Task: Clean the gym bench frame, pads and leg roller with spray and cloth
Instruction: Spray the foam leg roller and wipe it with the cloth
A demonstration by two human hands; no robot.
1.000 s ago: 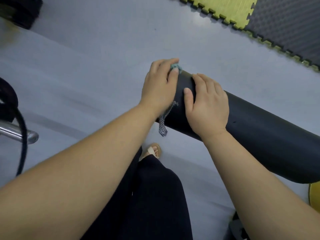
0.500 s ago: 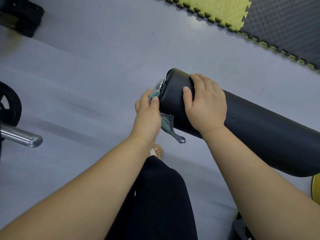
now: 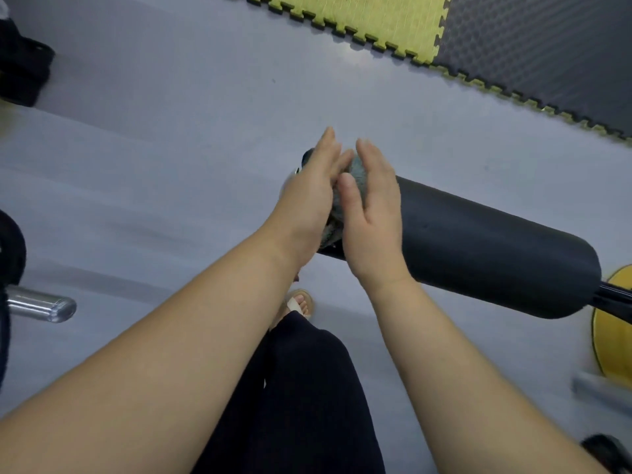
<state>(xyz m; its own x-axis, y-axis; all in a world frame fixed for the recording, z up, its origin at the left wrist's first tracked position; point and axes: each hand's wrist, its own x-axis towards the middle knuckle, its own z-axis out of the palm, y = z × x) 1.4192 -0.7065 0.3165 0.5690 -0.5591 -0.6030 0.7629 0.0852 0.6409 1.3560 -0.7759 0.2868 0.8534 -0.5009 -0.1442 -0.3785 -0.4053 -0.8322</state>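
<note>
Grey gym floor (image 3: 171,148) fills the frame, with a yellow foam mat (image 3: 376,18) and a dark foam mat (image 3: 547,46) interlocked well beyond the leg roller (image 3: 478,244). That black padded roller lies across the middle and right of the view, its bar running toward a yellow disc (image 3: 615,330) at its right end. At the roller's left end, a person's two bare hands meet palm to palm over the padding. The left hand (image 3: 307,200) has its fingers straight and pressed together. The right hand (image 3: 372,217) faces it with fingers straight and only slightly parted, thumb laid along a grey-green cloth (image 3: 352,179). The cloth is sandwiched between both palms against the roller's end. Below the roller, a sandalled foot (image 3: 299,304) shows, and a chrome bar end (image 3: 44,306) sits far to the roller's left.
</note>
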